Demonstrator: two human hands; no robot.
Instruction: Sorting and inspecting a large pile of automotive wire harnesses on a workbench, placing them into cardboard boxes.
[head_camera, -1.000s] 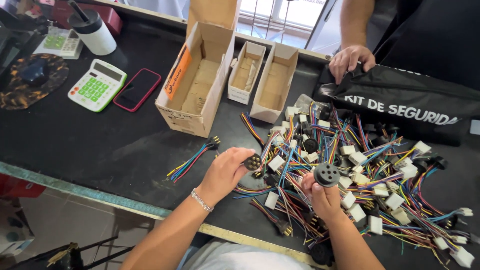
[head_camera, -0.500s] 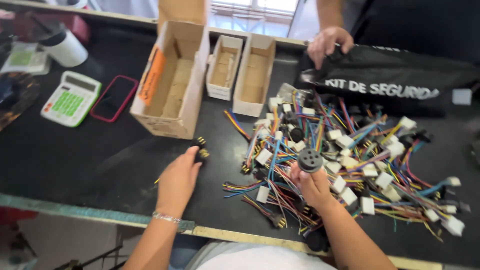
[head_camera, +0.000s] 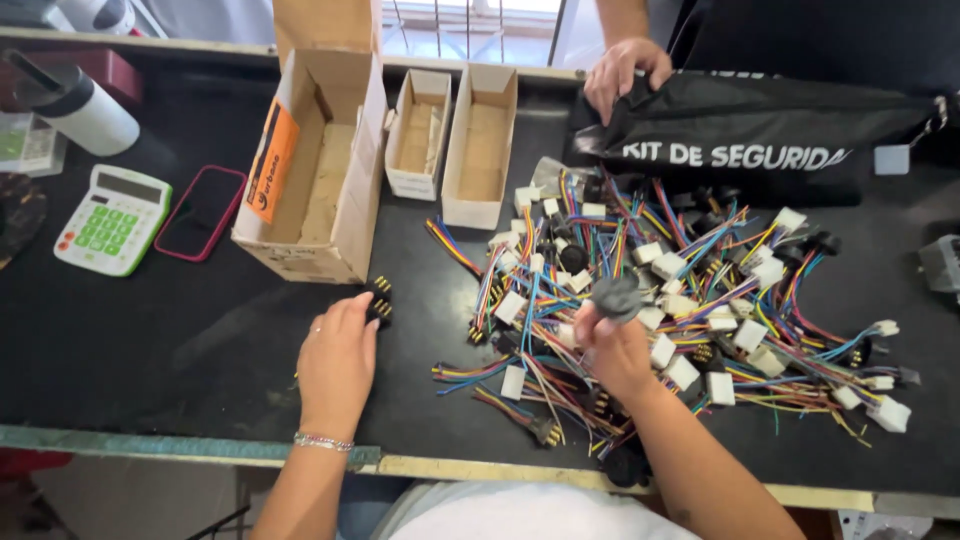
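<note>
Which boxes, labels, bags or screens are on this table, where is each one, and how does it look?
Big cardboard box: back left, open, brown.
Orange label: on that box's side, rectangular.
Two small cardboard boxes: right of the big box, narrow, open.
Black bag: back right, flat, with white lettering, another person's hand on its left end.
Calculator: far left, white with green keys, grey screen.
Phone: beside the calculator, dark screen, red rim.
</note>
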